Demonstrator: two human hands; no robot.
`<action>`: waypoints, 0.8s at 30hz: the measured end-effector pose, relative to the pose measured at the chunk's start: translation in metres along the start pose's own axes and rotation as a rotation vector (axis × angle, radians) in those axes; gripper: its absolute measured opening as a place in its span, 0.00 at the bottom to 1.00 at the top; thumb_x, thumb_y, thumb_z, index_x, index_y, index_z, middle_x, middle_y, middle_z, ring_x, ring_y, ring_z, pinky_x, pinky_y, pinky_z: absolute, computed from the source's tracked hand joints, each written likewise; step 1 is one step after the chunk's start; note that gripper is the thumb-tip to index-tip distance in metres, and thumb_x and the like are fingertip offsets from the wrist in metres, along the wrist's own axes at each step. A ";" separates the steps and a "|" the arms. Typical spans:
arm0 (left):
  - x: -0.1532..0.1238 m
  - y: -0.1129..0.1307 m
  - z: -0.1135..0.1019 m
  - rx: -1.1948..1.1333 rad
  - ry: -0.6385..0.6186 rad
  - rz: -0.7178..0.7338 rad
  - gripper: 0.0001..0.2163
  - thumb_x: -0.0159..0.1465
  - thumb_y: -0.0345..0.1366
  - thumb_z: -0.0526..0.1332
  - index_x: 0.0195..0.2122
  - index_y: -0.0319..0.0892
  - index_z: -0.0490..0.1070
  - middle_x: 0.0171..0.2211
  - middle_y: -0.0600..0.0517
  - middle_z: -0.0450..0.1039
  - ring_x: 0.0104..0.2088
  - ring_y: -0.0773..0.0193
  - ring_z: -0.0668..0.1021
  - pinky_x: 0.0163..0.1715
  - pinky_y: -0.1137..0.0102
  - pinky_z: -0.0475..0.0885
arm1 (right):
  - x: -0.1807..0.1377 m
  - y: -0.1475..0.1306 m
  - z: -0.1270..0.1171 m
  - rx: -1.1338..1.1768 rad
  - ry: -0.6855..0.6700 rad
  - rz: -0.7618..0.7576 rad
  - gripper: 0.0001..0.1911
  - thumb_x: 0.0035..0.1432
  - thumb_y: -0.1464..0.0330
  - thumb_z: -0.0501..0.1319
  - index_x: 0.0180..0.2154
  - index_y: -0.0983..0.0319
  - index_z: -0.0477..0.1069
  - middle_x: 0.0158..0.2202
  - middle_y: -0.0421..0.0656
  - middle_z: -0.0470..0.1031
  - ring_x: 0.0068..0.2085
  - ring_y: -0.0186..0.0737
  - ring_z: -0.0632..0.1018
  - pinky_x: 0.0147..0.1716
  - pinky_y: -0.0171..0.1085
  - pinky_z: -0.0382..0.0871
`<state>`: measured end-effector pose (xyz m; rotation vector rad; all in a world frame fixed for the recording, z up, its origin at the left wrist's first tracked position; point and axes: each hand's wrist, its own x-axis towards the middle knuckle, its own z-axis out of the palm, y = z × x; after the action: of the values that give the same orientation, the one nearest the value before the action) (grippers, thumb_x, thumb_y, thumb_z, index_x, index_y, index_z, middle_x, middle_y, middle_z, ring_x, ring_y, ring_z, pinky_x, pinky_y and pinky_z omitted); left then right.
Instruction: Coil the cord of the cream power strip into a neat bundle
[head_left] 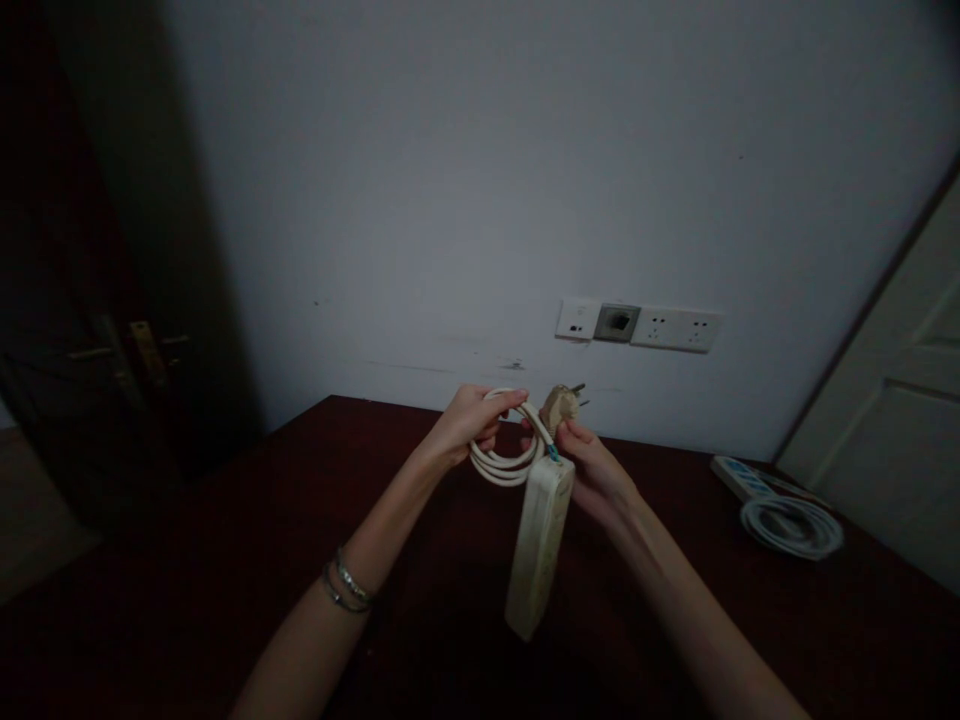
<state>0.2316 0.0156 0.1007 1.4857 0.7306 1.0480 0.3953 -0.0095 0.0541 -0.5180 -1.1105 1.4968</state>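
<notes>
My left hand point(480, 415) is closed around the top of a coiled white power cord point(499, 475). From the coil hangs a white power strip point(538, 550), its long body tilted and pointing down. Blue-green wires point(553, 453) show where the cord enters its upper end. My right hand point(589, 455) grips the plug point(561, 408) at its base, with the metal pins pointing right and toward the wall. Part of my right fingers is hidden behind the coil and the strip.
A dark red table point(300, 480) lies below, against a pale wall. On its right side rests another power strip point(742, 478) with a coiled white cable point(791, 528). Wall sockets point(675, 330) sit above the table. Doors stand at the left and right.
</notes>
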 end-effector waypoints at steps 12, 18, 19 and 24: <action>-0.014 0.017 0.005 -0.007 -0.159 -0.047 0.12 0.54 0.43 0.62 0.24 0.39 0.68 0.11 0.62 0.47 0.10 0.78 0.50 0.09 0.79 0.50 | -0.013 -0.007 0.009 0.030 -0.227 0.071 0.15 0.37 0.59 0.70 0.24 0.64 0.73 0.25 0.42 0.72 0.26 0.33 0.71 0.27 0.32 0.65; -0.012 0.015 0.002 0.110 -0.091 -0.036 0.11 0.54 0.41 0.62 0.27 0.37 0.72 0.13 0.57 0.61 0.10 0.77 0.59 0.09 0.78 0.54 | -0.014 -0.001 0.019 0.046 -0.236 0.039 0.17 0.37 0.57 0.70 0.26 0.62 0.71 0.26 0.41 0.68 0.28 0.33 0.68 0.27 0.32 0.63; -0.011 0.015 0.002 0.119 -0.089 -0.039 0.11 0.54 0.41 0.62 0.28 0.37 0.72 0.13 0.57 0.62 0.10 0.76 0.60 0.09 0.78 0.54 | -0.014 0.000 0.020 0.054 -0.244 0.037 0.18 0.37 0.57 0.70 0.27 0.62 0.71 0.25 0.40 0.67 0.27 0.33 0.67 0.26 0.31 0.63; -0.010 0.011 0.001 0.153 -0.100 -0.040 0.13 0.54 0.44 0.61 0.28 0.36 0.71 0.14 0.56 0.64 0.10 0.75 0.64 0.10 0.78 0.58 | -0.014 0.003 0.027 0.083 -0.217 0.010 0.18 0.39 0.56 0.68 0.28 0.61 0.70 0.24 0.38 0.64 0.24 0.29 0.63 0.21 0.28 0.58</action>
<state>0.2276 0.0042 0.1089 1.6356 0.7800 0.8966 0.3754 -0.0314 0.0598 -0.3093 -1.2073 1.6290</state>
